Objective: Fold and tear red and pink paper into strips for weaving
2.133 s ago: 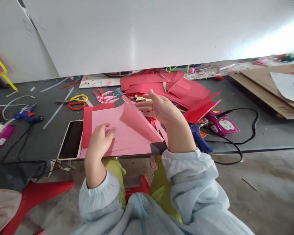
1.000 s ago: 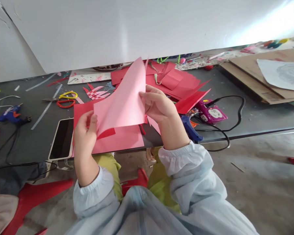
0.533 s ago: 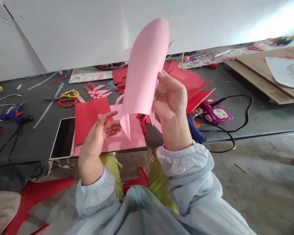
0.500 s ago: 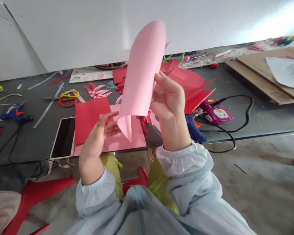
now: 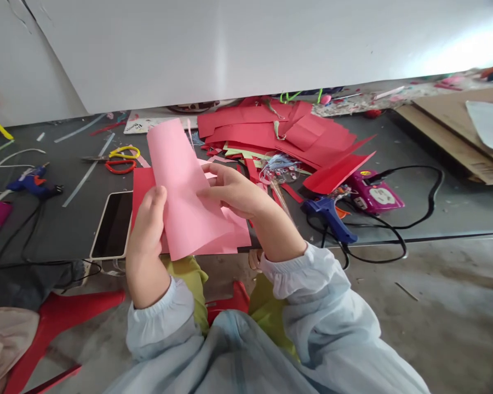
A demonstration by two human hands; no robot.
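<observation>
in the head view, the left hand (image 5: 147, 224) grips the left edge of a pink sheet (image 5: 181, 191), its thumb laid along the near face and the fingers mostly hidden behind. the right hand (image 5: 234, 189) holds the same sheet by its right side, thumb pressed on the front, the other fingers partly out of sight at the back. the pink sheet is bowed into a loose curve and held up between the two hands, above the near edge of the dark table (image 5: 76, 230). beneath it lie a red sheet (image 5: 142, 180), showing at the left, and a lower pink paper (image 5: 243, 236), showing at the right. just left of these lies a phone (image 5: 112, 224) with a dark screen, and beyond it a pair of scissors (image 5: 122, 160) with one yellow and one red handle. a heap of red paper (image 5: 246, 131) spreads behind the hands, in front of a large white panel (image 5: 246, 49). right of the right hand are a blue glue gun (image 5: 332, 219) and a purple box (image 5: 373, 197) with a black cable, and farther right lies flat cardboard (image 5: 446, 145)
</observation>
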